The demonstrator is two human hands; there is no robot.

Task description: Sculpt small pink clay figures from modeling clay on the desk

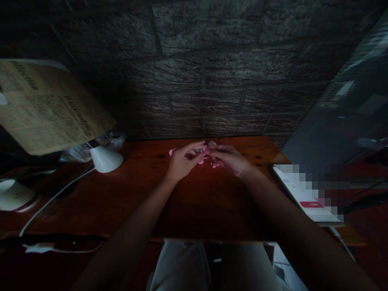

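Note:
My left hand and my right hand meet over the far middle of a dark wooden table, close to the brick wall. The fingertips of both hands pinch a small grey object between them; the light is too dim to name it. A second small pale piece lies on the table just beyond the fingers. Both hands have pink nails and curled fingers.
A white lamp head on a thin bent arm lies at the left, next to crumpled clear plastic. A newspaper sheet hangs at the upper left. A white paper lies at the table's right edge.

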